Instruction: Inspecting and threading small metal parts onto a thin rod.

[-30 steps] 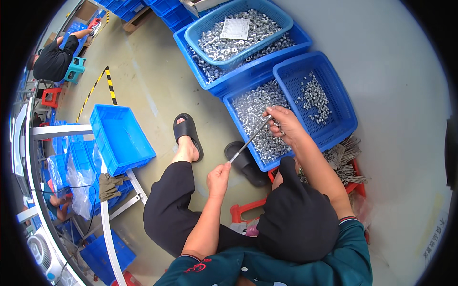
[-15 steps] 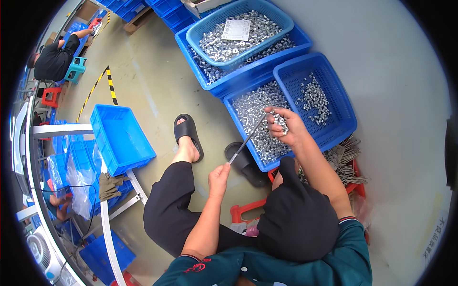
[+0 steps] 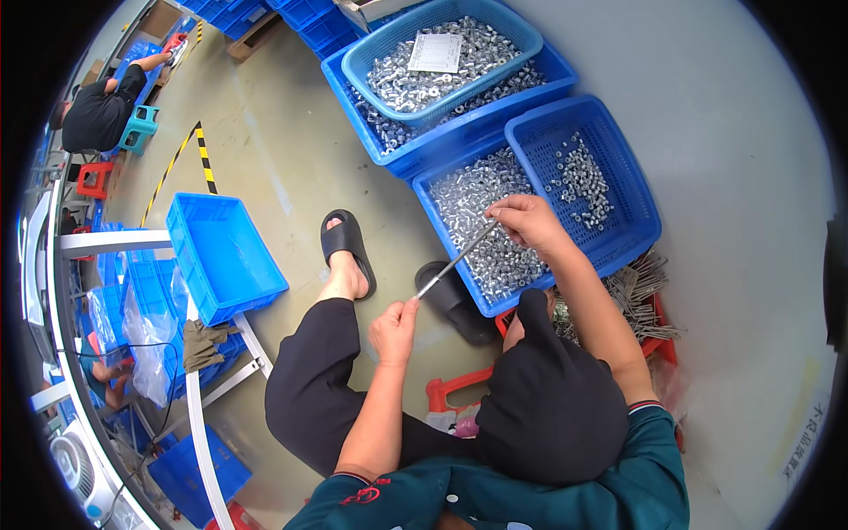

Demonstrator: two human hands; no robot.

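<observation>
A thin, dark metal rod with a brighter silver stretch slants between my two hands. My left hand is closed around its lower end, above my lap. At the upper end, the fingertips of my right hand pinch together, back of the hand upward; whether small metal parts sit inside those curled fingers is hidden. Directly beneath my right hand are many small silver metal sleeves in a blue crate. Beside it, a blue perforated basket holds a smaller heap of similar parts.
Farther back, a light-blue basket full of metal parts rests on another crate. Thin metal rods lie bundled by my right knee. An empty blue crate sits on a white frame at left. Another person sits far left.
My right hand has turned palm down and its fingers have closed at the rod's upper end; the small metal parts seen in it are now hidden. My left hand has shifted slightly left.
</observation>
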